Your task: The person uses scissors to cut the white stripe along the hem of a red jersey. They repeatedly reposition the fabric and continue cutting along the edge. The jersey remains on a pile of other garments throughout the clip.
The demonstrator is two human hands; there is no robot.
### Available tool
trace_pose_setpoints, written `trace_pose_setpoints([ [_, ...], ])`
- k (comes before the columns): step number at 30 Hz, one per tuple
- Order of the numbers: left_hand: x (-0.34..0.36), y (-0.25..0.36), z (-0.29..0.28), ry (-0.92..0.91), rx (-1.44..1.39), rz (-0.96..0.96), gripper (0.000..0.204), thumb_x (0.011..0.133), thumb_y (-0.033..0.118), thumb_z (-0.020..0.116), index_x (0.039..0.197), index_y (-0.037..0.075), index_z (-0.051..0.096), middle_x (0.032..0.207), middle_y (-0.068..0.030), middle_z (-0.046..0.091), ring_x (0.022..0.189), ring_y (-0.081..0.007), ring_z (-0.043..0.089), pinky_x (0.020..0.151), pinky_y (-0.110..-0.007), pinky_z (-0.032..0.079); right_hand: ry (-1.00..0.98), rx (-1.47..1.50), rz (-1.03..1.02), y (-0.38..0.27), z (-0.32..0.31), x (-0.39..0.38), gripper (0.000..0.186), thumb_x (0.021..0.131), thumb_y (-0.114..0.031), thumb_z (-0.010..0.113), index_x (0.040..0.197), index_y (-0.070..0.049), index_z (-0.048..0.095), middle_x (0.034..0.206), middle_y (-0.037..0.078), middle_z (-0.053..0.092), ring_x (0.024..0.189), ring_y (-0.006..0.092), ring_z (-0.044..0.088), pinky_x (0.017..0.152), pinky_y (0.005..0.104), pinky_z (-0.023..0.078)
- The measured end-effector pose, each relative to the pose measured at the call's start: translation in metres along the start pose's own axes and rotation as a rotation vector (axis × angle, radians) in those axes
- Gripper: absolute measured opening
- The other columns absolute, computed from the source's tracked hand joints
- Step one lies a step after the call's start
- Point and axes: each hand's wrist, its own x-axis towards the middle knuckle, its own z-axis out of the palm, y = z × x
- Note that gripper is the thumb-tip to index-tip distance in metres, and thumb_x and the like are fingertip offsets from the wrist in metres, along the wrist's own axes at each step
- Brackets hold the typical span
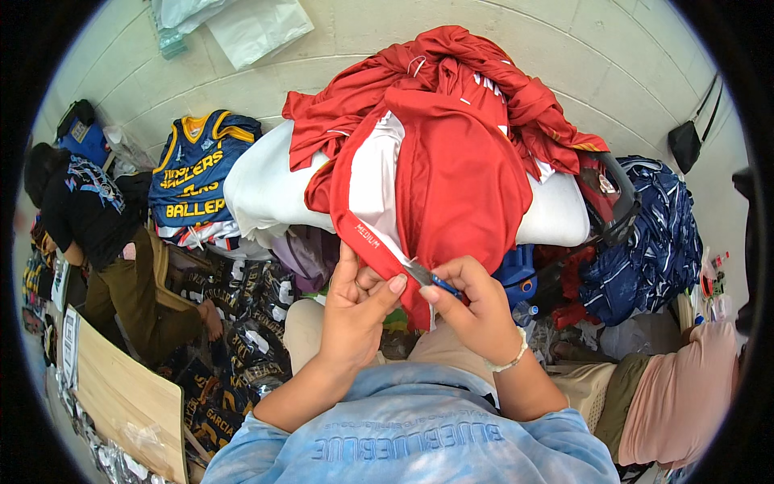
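Observation:
A red garment with a white inner side (459, 177) is draped over a white padded surface (274, 194) in front of me. My left hand (359, 298) pinches the garment's lower edge between thumb and fingers, just below a line of white lettering. In my right hand (476, 302) is a small pair of thread snips with blue handles (443, 283). Their metal blades point left and touch the red edge right beside my left fingertips. Whether the blades are closed on a thread is too small to tell.
More red cloth (451, 56) is heaped behind. Blue-and-yellow jerseys (193, 169) lie at left, a navy pile (645, 242) at right. Black printed garments (234, 339) cover the lower left floor beside a wooden board (129, 395). A person in black (89, 210) sits far left; another's pink clothing (677, 395) shows at right.

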Motion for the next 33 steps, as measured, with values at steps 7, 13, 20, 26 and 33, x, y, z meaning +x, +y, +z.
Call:
trace_pose_setpoints([
  [7, 0.004, -0.011, 0.002, 0.020, -0.179, -0.149, 0.059, 0.091, -0.001, 0.058, 0.143, 0.011, 0.031, 0.109, -0.0035, 0.061, 0.100, -0.0128, 0.062, 0.086, -0.029, 0.052, -0.048, -0.029, -0.017, 0.010, 0.000, -0.002, 0.024, 0.083, -0.017, 0.074, 0.092, -0.002, 0.058, 0.070, 0.003, 0.058, 0.064, 0.0078, 0.052, 0.057, 0.0268, 0.044],
  [13, 0.011, -0.014, -0.007, 0.053, -0.196, -0.208, 0.046, 0.092, 0.001, 0.057, 0.135, 0.009, 0.042, 0.111, -0.0038, 0.062, 0.101, -0.0148, 0.062, 0.085, -0.033, 0.054, -0.149, -0.146, -0.113, 0.014, -0.014, -0.005, 0.019, 0.080, -0.013, 0.073, 0.086, -0.003, 0.059, 0.070, 0.008, 0.058, 0.062, 0.0169, 0.058, 0.059, 0.0295, 0.046],
  [20, 0.010, -0.005, 0.000, 0.023, -0.047, -0.111, 0.054, 0.091, -0.001, 0.056, 0.141, 0.008, 0.036, 0.114, -0.0061, 0.061, 0.103, -0.0150, 0.062, 0.088, -0.031, 0.053, -0.050, 0.020, -0.059, 0.006, -0.021, -0.008, 0.028, 0.082, -0.021, 0.075, 0.091, -0.001, 0.057, 0.077, 0.010, 0.063, 0.064, 0.0173, 0.062, 0.058, 0.0284, 0.047],
  [26, 0.008, 0.000, 0.004, 0.005, -0.010, -0.104, 0.061, 0.091, -0.002, 0.058, 0.144, 0.009, 0.032, 0.110, -0.0065, 0.062, 0.099, -0.0136, 0.062, 0.085, -0.029, 0.053, 0.069, -0.098, -0.100, 0.006, -0.007, -0.014, 0.031, 0.081, -0.023, 0.077, 0.090, -0.001, 0.057, 0.075, 0.008, 0.065, 0.061, 0.0147, 0.063, 0.055, 0.0264, 0.047],
  [33, 0.006, 0.000, 0.001, -0.047, 0.014, -0.077, 0.064, 0.089, -0.005, 0.058, 0.145, 0.009, 0.030, 0.111, -0.0070, 0.062, 0.101, -0.0138, 0.062, 0.087, -0.029, 0.050, 0.167, -0.211, -0.185, 0.013, -0.001, -0.018, 0.034, 0.074, -0.021, 0.082, 0.090, -0.001, 0.060, 0.074, 0.010, 0.066, 0.059, 0.0164, 0.063, 0.054, 0.0279, 0.048],
])
